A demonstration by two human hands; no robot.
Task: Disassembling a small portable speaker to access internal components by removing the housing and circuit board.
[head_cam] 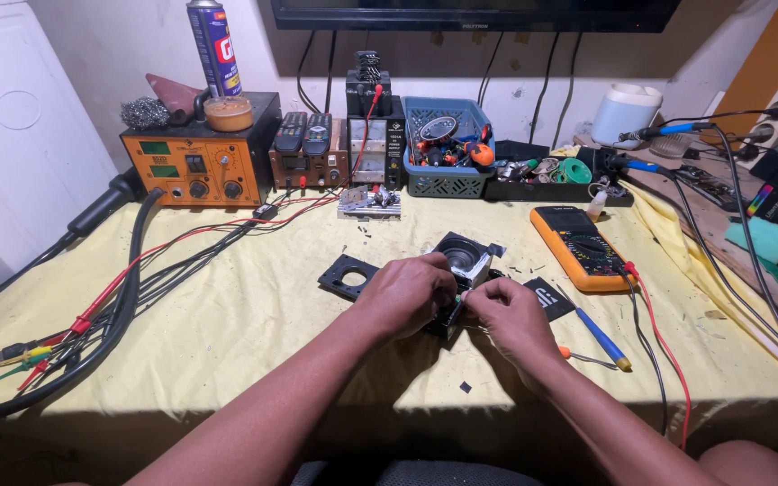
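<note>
Both my hands meet at the middle of the yellow-covered table (pixel 254 310) over a small black speaker unit (pixel 461 256), whose round cone shows just beyond my fingers. My left hand (pixel 407 292) curls over its near left side and grips it. My right hand (pixel 508 310) pinches the black lower part of the same unit from the right; what lies between the fingertips is hidden. A black square plate with a round hole (pixel 347 275) lies just left of my left hand. A small black flat piece (pixel 551 297) lies by my right hand.
An orange multimeter (pixel 580 247) with red lead sits to the right, a blue-handled screwdriver (pixel 601 337) near it. At the back stand an orange soldering station (pixel 195 162), a spray can (pixel 213 49), a power supply (pixel 369 135) and a blue parts basket (pixel 447 148). Cables (pixel 110 306) sprawl left.
</note>
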